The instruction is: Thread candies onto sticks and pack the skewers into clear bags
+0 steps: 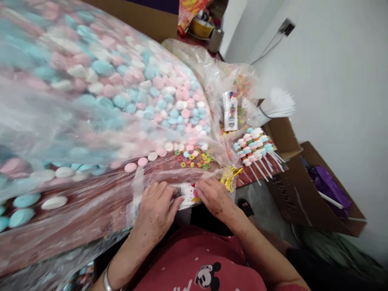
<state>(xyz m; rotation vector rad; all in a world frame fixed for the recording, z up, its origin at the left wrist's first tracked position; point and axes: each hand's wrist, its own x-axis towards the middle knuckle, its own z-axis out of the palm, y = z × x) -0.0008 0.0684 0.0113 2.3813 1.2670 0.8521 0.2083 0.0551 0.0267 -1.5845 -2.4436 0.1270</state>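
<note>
At the front edge of the table lies a small white printed plastic packet (pixel 186 192) with coloured spots. My left hand (pixel 156 208) has its curled fingers and thumb on the packet's left end. On the right end, my right hand (pixel 214 198) pinches it between thumb and fingers. Just beyond my hands are several coloured ring candies (pixel 195 159) and a row of pink and white marshmallows (pixel 142 162). Gold foil ties (pixel 232 178) lie beside my right hand. Finished-looking marshmallow skewers (pixel 253 147) on white sticks are stacked farther right.
A huge clear bag of pink, blue and white marshmallows (pixel 127 85) covers the table's left and back. A stack of printed packets (pixel 230 111) sits by a bag of ring candies (pixel 242 85). White sticks (pixel 277 105) and cardboard boxes (pixel 291 190) stand at right.
</note>
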